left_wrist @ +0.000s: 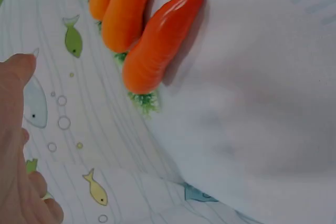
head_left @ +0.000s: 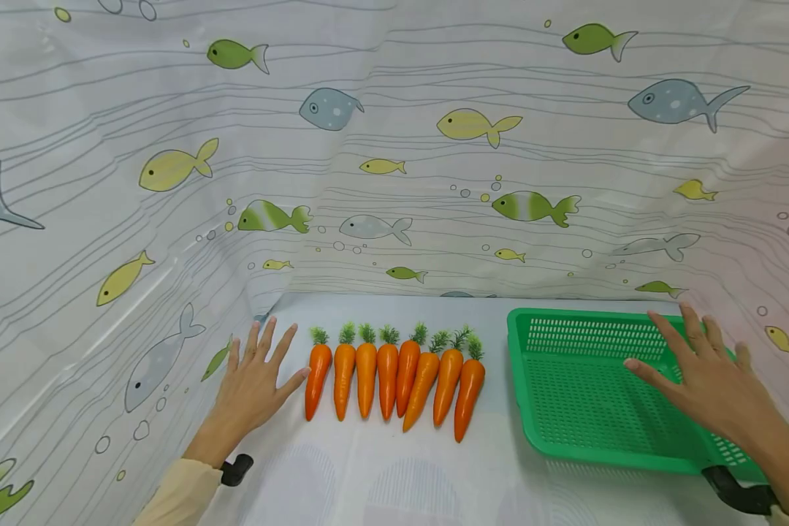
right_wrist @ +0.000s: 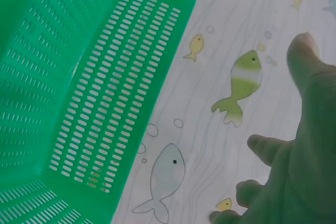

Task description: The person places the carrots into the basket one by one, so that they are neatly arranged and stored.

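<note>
Several orange carrots with green tufts lie side by side in a row on the white table, tips toward me. My left hand (head_left: 253,387) is spread with straight fingers just left of the leftmost carrot (head_left: 318,381), its thumb close to that carrot's top. In the left wrist view the same carrot (left_wrist: 164,40) lies to the right of the hand (left_wrist: 21,145). Over the right part of a green plastic basket (head_left: 526,409) hovers my right hand (head_left: 719,376), fingers apart and holding nothing. The right wrist view shows the basket's slotted wall (right_wrist: 115,87) beside the hand (right_wrist: 299,156).
A white sheet printed with fish (head_left: 473,124) rises behind the table and along both sides. The basket stands at the right, a gap away from the rightmost carrot (head_left: 469,400). Pale arc patterns mark the tabletop (head_left: 414,489) near me.
</note>
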`<state>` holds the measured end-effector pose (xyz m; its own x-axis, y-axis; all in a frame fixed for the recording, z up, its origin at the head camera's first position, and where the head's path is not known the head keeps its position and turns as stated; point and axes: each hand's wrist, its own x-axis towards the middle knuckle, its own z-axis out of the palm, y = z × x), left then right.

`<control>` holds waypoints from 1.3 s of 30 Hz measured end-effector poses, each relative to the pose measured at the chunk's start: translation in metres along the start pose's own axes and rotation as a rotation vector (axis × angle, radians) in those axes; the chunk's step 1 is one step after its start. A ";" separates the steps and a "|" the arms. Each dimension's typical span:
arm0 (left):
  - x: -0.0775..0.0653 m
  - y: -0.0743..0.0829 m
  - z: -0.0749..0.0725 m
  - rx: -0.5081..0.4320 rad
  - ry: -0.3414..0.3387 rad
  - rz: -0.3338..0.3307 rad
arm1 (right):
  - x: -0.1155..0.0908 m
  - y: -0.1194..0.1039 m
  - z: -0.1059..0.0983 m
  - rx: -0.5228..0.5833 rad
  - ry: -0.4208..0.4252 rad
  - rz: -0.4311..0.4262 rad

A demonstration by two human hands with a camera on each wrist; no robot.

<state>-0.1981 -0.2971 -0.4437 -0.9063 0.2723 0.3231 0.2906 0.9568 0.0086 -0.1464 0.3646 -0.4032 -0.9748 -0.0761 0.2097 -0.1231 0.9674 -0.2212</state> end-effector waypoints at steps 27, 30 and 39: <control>0.000 0.003 0.035 -0.773 -0.153 -0.368 | -0.034 0.104 0.015 0.322 0.281 0.151; 0.001 -0.002 0.039 -0.838 -0.169 -0.375 | -0.037 0.124 0.023 0.281 0.269 0.212; 0.008 -0.025 0.052 -1.037 -0.196 -0.429 | -0.044 0.158 0.037 0.203 0.235 0.292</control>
<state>-0.2290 -0.3135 -0.4905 -0.9980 0.0405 -0.0477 -0.0240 0.4548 0.8903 -0.1295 0.5115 -0.4827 -0.9081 0.2737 0.3168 0.0948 0.8714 -0.4813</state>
